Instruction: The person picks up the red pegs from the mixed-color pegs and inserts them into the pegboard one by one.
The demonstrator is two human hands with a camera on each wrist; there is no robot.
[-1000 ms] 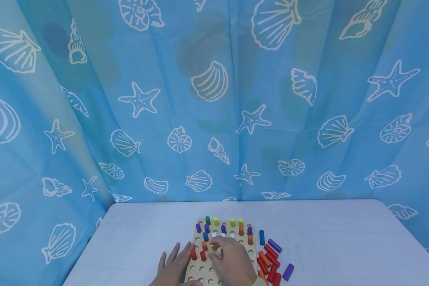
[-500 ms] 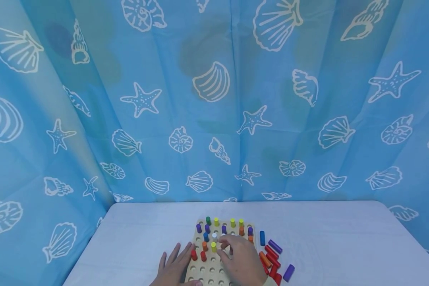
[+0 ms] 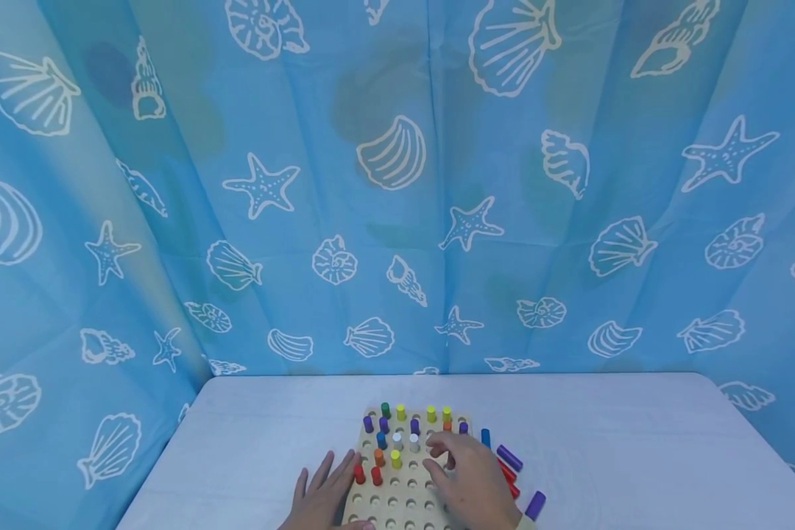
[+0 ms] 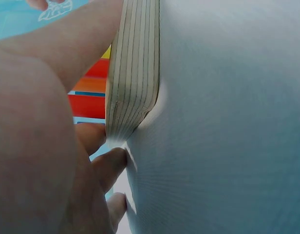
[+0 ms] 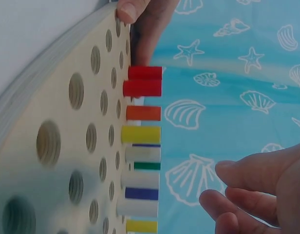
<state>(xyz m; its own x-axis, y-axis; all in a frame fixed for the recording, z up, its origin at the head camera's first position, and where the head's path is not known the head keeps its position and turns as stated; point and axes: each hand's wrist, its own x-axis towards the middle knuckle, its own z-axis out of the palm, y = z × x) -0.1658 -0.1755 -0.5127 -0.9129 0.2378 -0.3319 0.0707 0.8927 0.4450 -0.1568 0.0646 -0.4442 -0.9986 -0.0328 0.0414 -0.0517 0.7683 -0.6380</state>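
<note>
A pale wooden pegboard lies on the table with round pegs standing in some of its holes. My left hand rests along the board's left side, fingers straight. In the left wrist view, those fingertips lie beside the board's layered edge. Over the board's right half hovers my right hand, thumb and forefinger apart. The right wrist view shows nothing between its fingers. Left of it stand a yellow peg and a white peg. Another white peg shows in the right wrist view.
Two red pegs stand near my left fingers. Right of the board lie loose pegs: a blue peg, a purple peg, another purple peg and red ones partly behind my right hand. A shell-print curtain hangs behind the table.
My right hand has moved rightward across the board, away from the yellow peg, uncovering it and several holes. It now covers more of the loose pegs. My left hand has stayed in place.
</note>
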